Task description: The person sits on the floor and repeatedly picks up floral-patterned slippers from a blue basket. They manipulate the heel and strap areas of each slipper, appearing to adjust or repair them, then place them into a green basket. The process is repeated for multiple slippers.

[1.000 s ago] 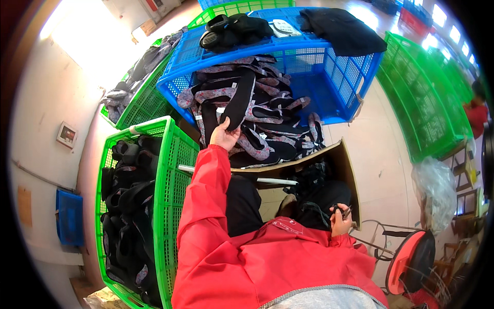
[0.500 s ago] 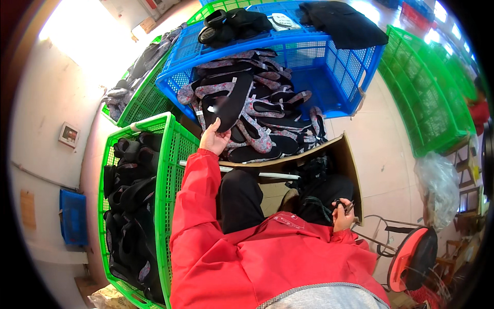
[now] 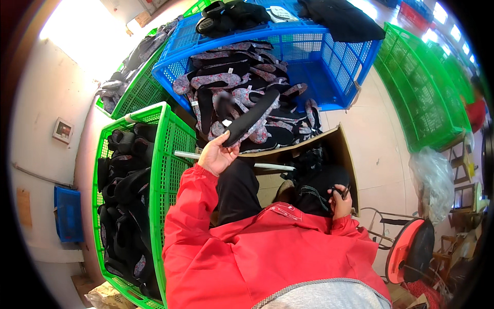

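I see the left hand (image 3: pixel 216 154) gripping a black shoe sole (image 3: pixel 250 118) at 12 o'clock, tight against the heap spilling from the blue crate (image 3: pixel 329 56). Right hand (image 3: pixel 340 201) closed on a small dark tool at 3. Green crate (image 3: pixel 167 149) at 9 holds black shoes.

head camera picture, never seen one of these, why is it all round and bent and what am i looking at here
The camera sits on a person's head and looks down through a very wide lens, so straight edges curve near the rim. The red sleeves entering from below are that person's own arms. The left hand lifts a black shoe sole off a pile of flowered and black shoe pieces heaped on a cardboard sheet. The right hand rests low on the lap, gripping a small dark tool I cannot identify. A green crate of dark shoe parts stands to the left, a blue crate behind the pile.
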Tool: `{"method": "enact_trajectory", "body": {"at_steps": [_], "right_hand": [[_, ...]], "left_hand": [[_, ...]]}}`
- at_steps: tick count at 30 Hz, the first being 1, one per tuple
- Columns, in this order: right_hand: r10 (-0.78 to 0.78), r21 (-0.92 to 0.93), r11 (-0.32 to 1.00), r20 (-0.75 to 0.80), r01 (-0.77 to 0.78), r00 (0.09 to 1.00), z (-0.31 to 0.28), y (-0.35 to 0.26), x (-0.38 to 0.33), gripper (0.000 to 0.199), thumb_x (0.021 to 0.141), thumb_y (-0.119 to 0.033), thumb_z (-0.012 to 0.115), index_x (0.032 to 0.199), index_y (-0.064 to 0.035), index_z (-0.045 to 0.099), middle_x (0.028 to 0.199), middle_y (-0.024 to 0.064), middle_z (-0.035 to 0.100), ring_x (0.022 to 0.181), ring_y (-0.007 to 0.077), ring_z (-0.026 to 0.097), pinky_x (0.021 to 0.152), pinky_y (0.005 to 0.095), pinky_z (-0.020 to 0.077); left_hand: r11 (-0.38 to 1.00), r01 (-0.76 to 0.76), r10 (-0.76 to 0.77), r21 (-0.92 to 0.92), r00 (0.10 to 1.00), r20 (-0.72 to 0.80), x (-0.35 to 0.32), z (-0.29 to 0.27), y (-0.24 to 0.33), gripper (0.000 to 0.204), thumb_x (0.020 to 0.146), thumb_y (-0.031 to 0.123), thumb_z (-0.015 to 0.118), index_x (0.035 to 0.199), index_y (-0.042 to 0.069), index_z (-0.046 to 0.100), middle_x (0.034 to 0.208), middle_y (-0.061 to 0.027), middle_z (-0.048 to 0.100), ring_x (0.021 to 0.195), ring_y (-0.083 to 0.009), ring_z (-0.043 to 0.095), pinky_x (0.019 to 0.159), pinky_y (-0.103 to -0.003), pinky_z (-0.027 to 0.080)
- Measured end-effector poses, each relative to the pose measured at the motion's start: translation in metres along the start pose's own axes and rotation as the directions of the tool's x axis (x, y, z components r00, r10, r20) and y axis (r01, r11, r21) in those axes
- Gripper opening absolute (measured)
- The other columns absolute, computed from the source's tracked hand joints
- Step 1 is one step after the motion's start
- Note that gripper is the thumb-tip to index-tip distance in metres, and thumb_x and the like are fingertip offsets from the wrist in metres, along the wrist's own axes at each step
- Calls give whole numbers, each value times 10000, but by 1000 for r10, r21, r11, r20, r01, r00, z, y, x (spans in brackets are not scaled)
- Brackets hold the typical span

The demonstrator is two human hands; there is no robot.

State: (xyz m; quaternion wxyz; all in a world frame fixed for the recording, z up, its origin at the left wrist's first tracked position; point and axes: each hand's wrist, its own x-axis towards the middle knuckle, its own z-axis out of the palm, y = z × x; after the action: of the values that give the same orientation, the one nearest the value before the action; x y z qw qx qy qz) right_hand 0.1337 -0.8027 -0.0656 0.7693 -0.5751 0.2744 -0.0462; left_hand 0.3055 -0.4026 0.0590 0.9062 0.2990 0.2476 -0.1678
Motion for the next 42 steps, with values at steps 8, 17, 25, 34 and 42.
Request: {"method": "enact_trajectory", "body": {"at_steps": [8,17,25,34,42], "right_hand": [[-57,65,997,227,43,972,12,-36,32,357,888,-43,647,1232,-38,553,1165,78,658,774,79,652,368,166,314],[-15,91,990,832,-109,554,63,-28,18,664,837,-154,746,1391,-2,413,1393,102,480,1229,209,524,962,300,485],[336,-306,941,793,-144,509,84,27,-30,412,834,-27,729,1221,5,593,1123,40,633,1000,94,588,895,250,473],[357,-302,934,756,-190,548,88,33,-35,400,820,0,723,1202,16,604,1128,38,640,1018,101,584,918,259,459],[300,-286,951,777,-114,553,82,38,-35,387,826,-7,718,1198,16,614,1208,66,628,1086,120,569,964,273,443]], "left_hand": [[957,260,-277,132,952,128,-71,1,-32,347,1014,211,473,1352,148,517,908,-89,629,636,-136,549,526,-222,486],[776,597,-561,-205,801,209,-134,-49,-62,382,1027,373,414,1048,25,571,666,-15,454,533,-82,397,434,-184,333],[955,187,-135,230,966,-221,-161,-75,-67,433,1047,427,337,1174,57,522,760,-58,601,576,-138,522,517,-242,426],[-549,-328,640,769,427,639,-161,-46,-103,282,632,89,821,857,99,652,838,-52,572,831,-269,567,765,-384,448],[-634,-55,669,771,461,583,-142,-33,-126,253,652,178,826,841,114,670,952,-35,564,957,-262,535,859,-404,398]]}}
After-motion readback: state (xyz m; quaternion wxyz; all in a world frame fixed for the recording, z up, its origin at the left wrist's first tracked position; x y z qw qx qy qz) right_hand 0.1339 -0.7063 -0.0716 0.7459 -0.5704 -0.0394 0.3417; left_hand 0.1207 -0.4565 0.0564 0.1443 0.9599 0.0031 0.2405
